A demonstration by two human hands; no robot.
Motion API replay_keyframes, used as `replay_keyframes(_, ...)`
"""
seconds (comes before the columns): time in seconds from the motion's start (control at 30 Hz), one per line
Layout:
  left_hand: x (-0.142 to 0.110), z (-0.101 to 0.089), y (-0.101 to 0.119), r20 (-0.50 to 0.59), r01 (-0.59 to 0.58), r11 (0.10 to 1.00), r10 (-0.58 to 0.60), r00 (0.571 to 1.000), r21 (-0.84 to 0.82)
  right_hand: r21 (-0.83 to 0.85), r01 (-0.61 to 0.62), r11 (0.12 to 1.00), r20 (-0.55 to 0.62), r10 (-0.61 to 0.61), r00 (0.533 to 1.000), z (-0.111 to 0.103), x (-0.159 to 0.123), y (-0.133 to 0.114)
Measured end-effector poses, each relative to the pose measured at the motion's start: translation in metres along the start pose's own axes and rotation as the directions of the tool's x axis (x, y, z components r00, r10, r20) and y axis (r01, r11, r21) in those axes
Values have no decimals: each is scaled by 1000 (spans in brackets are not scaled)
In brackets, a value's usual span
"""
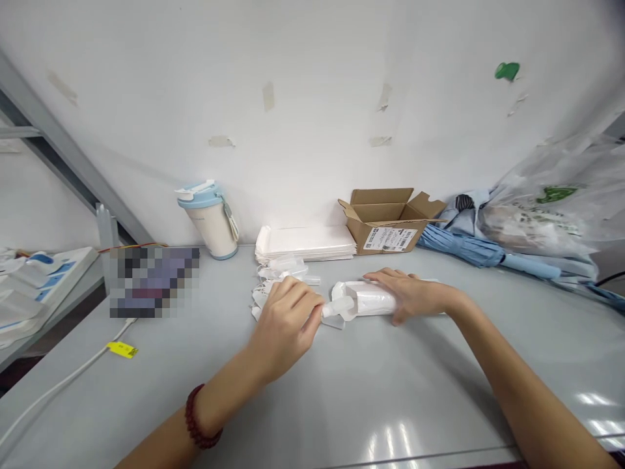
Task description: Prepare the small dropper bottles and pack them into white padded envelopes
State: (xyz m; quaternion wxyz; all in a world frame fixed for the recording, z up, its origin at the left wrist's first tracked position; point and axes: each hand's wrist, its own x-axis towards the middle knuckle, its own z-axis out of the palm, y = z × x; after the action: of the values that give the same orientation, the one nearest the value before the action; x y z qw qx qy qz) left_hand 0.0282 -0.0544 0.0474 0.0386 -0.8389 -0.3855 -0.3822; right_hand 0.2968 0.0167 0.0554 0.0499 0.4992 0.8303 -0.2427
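Observation:
My left hand (288,322) is closed in a pinch on the end of a small white tube-shaped part (336,307) and holds it at the mouth of a white paper pouch (368,298). My right hand (413,294) lies on that pouch with the fingers stretched out, pressing it flat to the grey table (390,391). A loose heap of small clear-wrapped white parts (280,270) lies just behind my left hand. A red bead bracelet is on my left wrist.
A stack of white pouches (307,242) lies against the wall, with an open cardboard box (385,221) to its right. A blue-lidded cup (209,218) stands at the left. A folded blue umbrella (483,251) and plastic bag (551,208) lie right. A white cable (63,381) crosses the left.

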Motion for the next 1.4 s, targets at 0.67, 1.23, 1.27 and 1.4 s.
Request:
replay_keyframes(0.67, 34, 36, -2, 229, 382, 878, -325, 918, -289, -147, 90, 985, -351, -137, 926, 17, 12, -8)
replay_keyframes(1.23, 30, 35, 1, 24, 306, 867, -323, 946, -392, -273, 140, 952, -556, -275, 784, 21, 16, -26)
replay_keyframes(1.27, 29, 34, -2, -21, 324, 862, -360, 933, -391, -274, 138, 952, -571, -276, 773, 20, 16, -26)
replay_keyframes(1.4, 30, 31, -11, -12, 454, 702, -549, 835, -548, -267, 184, 946, -621, -315, 718, 18, 13, -31)
